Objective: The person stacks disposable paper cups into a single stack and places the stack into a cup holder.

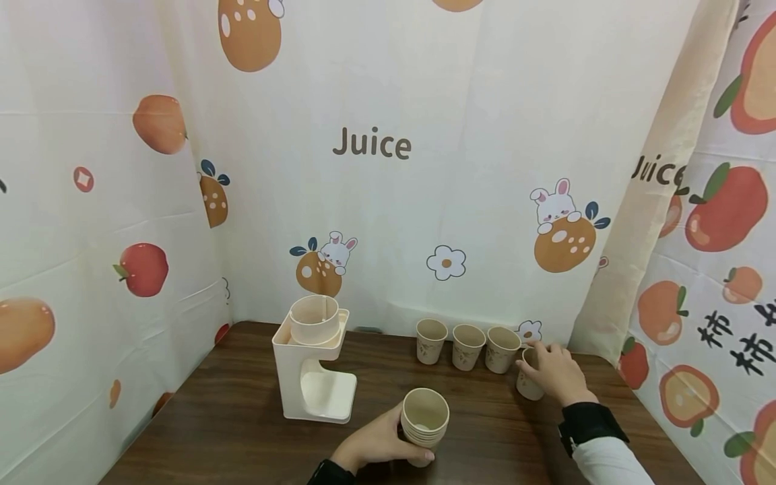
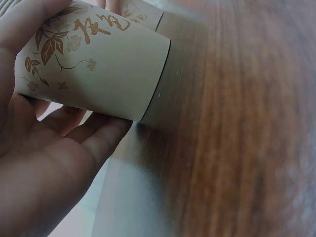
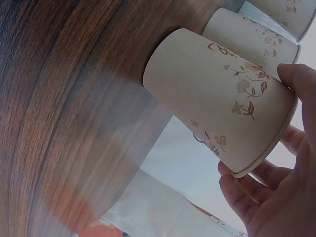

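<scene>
My left hand (image 1: 378,438) grips a nested stack of beige paper cups (image 1: 424,431) near the table's front, thumb and fingers around its side. In the left wrist view, the stack's lowest cup (image 2: 98,64) shows a brown leaf print, its base close over the wood. At the back right, my right hand (image 1: 558,374) holds a single paper cup (image 1: 529,385) by its rim. The right wrist view shows that cup (image 3: 222,98) upright on the table, with thumb and fingers on opposite sides of the rim.
Three more paper cups (image 1: 467,348) stand in a row along the back, left of my right hand. A cream-coloured stand (image 1: 291,384) with a round container (image 1: 314,322) on top is at the left. Printed cloth (image 1: 394,202) encloses the dark wooden table (image 1: 230,417).
</scene>
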A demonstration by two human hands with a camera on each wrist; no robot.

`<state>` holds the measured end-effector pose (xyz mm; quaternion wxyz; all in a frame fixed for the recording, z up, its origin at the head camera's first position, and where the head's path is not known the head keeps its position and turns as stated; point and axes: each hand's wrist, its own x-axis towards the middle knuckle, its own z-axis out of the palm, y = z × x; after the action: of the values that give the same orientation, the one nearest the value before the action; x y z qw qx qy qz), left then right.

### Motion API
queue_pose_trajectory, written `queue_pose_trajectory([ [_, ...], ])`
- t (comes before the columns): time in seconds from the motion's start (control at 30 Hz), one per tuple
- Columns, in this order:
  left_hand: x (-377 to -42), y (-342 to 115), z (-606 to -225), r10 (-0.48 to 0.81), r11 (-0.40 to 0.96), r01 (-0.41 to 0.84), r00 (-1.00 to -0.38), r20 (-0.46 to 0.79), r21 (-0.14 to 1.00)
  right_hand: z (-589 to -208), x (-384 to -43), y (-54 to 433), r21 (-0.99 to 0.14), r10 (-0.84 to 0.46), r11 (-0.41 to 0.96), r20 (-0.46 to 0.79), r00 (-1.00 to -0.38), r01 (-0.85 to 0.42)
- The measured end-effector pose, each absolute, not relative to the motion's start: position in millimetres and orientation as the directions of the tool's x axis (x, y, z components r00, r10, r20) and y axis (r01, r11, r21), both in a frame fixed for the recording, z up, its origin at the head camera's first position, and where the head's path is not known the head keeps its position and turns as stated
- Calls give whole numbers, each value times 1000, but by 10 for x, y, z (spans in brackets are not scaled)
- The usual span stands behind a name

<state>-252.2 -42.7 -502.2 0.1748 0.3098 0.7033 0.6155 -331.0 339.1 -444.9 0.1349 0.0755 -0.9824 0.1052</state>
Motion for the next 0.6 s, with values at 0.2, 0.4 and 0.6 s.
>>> queue_pose_trajectory([
  [0.2,-2530,-428,-5023,658,40,222,-739,141,974,-4416,-3287,3386,-161,-133,969,300,-945,-188],
  [0.4,-2525,-428,-5026,649,57,224,-749,134,973,-4363,-3234,3340,-152,-150,968,295,-944,-202],
  [0.6,-2517,-425,-5031,642,65,233,-754,138,970,-4311,-3162,3260,-137,-168,965,328,-929,-223],
])
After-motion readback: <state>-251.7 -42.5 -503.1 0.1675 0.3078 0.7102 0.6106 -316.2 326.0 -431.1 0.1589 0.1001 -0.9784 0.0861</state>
